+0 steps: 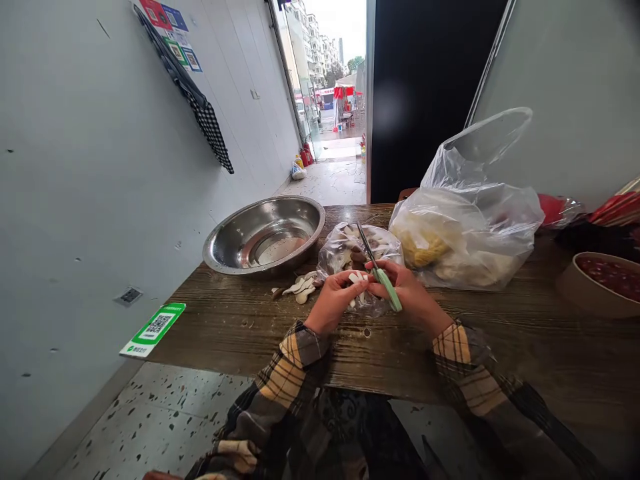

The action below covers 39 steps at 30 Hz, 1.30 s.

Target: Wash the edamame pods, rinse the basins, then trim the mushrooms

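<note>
My left hand (336,300) pinches a small white mushroom piece (356,277) over the table. Close beside it, my right hand (407,297) is closed round the green handle of a knife (388,289), its narrow dark blade pointing up and away from me. The right fingertips also come up to the mushroom piece, though I cannot tell how firmly they touch it. Just beyond and below both hands lies an opened clear plastic bag (334,252) of pale mushrooms with brownish caps. Sliced mushroom pieces (302,287) lie on the wood to the left of my left hand.
A wide steel basin (220,259) stands at the back left of the wooden table (220,327). Behind my right hand is a bulky plastic bag (480,227) with yellow contents. A bowl of dark red food (580,287) sits far right; a QR-code card (155,330) lies at the left edge.
</note>
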Each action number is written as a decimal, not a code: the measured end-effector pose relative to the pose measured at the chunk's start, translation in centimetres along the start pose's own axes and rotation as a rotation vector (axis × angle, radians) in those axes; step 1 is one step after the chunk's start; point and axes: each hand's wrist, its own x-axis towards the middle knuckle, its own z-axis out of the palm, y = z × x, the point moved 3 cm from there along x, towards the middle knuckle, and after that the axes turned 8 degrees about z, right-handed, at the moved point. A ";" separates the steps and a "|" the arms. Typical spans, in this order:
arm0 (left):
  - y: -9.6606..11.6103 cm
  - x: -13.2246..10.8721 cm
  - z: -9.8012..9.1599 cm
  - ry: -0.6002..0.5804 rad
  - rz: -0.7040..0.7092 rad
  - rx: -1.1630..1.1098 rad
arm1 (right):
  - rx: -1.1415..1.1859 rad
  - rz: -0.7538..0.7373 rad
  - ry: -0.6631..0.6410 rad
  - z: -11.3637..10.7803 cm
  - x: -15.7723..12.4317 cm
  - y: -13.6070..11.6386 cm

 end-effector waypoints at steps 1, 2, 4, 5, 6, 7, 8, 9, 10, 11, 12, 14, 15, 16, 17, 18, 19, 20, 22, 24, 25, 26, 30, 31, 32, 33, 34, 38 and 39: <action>0.3 -0.2 -0.4 0.027 0.002 0.021 | 0.005 0.008 0.002 0.0 0.0 -0.1; 0.7 -0.5 -1.0 0.062 0.005 0.051 | 0.015 0.013 0.017 0.0 -0.1 -0.1; 1.8 -1.0 -2.8 0.130 0.022 0.144 | 0.038 0.012 0.067 -0.4 -0.1 -0.1; 2.5 -1.1 -3.9 0.155 0.037 0.213 | 0.045 0.004 0.094 -0.7 -0.1 0.0; 3.1 -1.3 -5.2 0.173 0.053 0.300 | 0.042 -0.008 0.119 -0.9 0.0 0.1; 3.6 -1.3 -6.4 0.187 0.069 0.403 | 0.030 -0.022 0.143 -1.2 0.1 0.2; 4.1 -1.4 -7.7 0.197 0.085 0.525 | 0.012 -0.035 0.166 -1.6 0.2 0.3; 4.5 -1.3 -8.8 0.205 0.103 0.659 | -0.008 -0.048 0.188 -1.8 0.3 0.5; 4.8 -1.3 -9.8 0.207 0.120 0.801 | -0.025 -0.061 0.209 -2.1 0.4 0.6; 4.8 -1.2 -10.5 0.201 0.134 0.940 | -0.036 -0.071 0.227 -2.4 0.5 0.7; 4.8 -1.2 -11.0 0.183 0.146 1.070 | -0.038 -0.077 0.242 -2.6 0.6 0.8; 4.4 -1.2 -11.5 0.126 0.164 1.271 | -0.024 -0.078 0.260 -2.9 0.7 0.8; 4.1 -1.3 -11.4 0.089 0.170 1.336 | -0.012 -0.075 0.268 -2.9 0.7 0.8; 3.7 -1.3 -11.3 0.052 0.173 1.382 | 0.002 -0.073 0.274 -3.0 0.7 0.8; 3.4 -1.3 -11.2 0.020 0.172 1.413 | 0.014 -0.073 0.279 -3.0 0.6 0.7; 3.1 -1.3 -11.1 -0.007 0.171 1.437 | 0.025 -0.073 0.281 -3.0 0.6 0.7; 2.8 -1.3 -11.1 -0.028 0.174 1.456 | 0.032 -0.074 0.284 -3.1 0.7 0.7; 2.5 -1.2 -11.1 -0.044 0.183 1.469 | 0.034 -0.076 0.287 -3.2 0.7 0.7; 1.9 -1.0 -11.3 -0.067 0.208 1.485 | -0.011 -0.092 0.306 -3.7 0.9 0.7; 1.2 -0.7 -11.7 -0.087 0.215 1.502 | -0.159 -0.130 0.360 -4.4 1.0 0.7; 0.9 -0.7 -11.9 -0.092 0.208 1.516 | -0.266 -0.153 0.400 -4.7 1.0 0.7; 0.6 -0.6 -12.1 -0.093 0.200 1.533 | -0.383 -0.177 0.446 -5.1 0.9 0.6; 0.8 -1.3 -12.1 -0.071 0.220 1.609 | -0.749 -0.207 0.548 -6.1 0.0 0.8; 1.2 -1.6 -11.7 -0.069 0.247 1.624 | -0.799 -0.194 0.549 -6.4 -0.4 1.0; 1.7 -1.9 -11.2 -0.063 0.282 1.631 | -0.833 -0.175 0.546 -6.6 -0.7 1.4; 2.2 -2.1 -10.4 -0.051 0.322 1.625 | -0.855 -0.153 0.543 -6.9 -1.1 1.8; 2.6 -2.3 -9.4 -0.034 0.364 1.607 | -0.864 -0.136 0.542 -7.1 -1.5 2.2; 2.8 -1.5 -3.9 -0.063 0.462 1.445 | -0.793 -0.141 0.549 -7.9 -2.7 3.6; 2.2 -0.8 -2.3 -0.119 0.465 1.398 | -0.759 -0.148 0.555 -7.9 -2.9 3.8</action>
